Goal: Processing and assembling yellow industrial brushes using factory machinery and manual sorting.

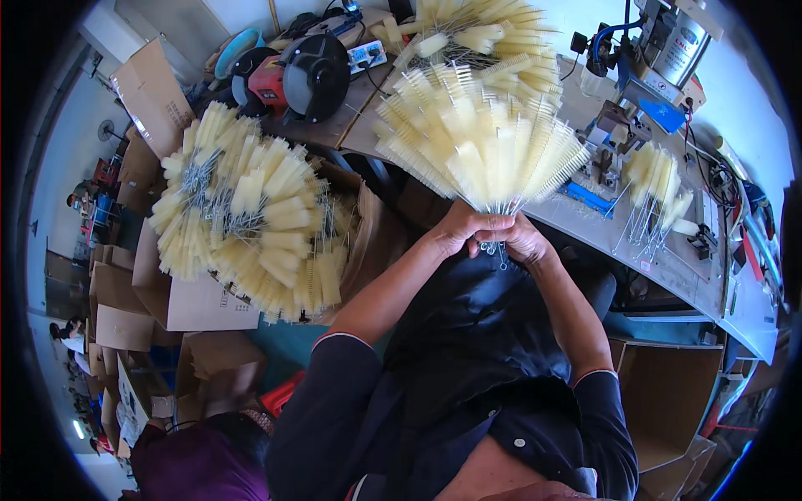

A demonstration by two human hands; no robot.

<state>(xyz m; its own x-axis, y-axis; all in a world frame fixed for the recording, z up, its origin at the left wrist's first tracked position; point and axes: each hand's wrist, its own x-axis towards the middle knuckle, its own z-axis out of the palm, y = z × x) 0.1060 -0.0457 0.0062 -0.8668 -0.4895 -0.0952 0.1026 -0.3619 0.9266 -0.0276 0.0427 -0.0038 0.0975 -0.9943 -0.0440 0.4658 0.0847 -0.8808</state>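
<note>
A big fan-shaped bunch of pale yellow bottle brushes (480, 138) with twisted wire stems stands up in front of me. My left hand (464, 227) and my right hand (525, 240) are both closed around the gathered wire stems at the bottom of the bunch, pressed side by side above my lap. The brush heads spread out over the workbench edge (601, 238).
A cardboard box (200, 305) heaped with more yellow brushes (251, 209) sits to my left. More brushes (493, 33) lie at the back of the bench, a smaller upright bunch (656, 179) stands to the right. A red and black bench grinder (296, 75) and a machine (660, 42) stand behind.
</note>
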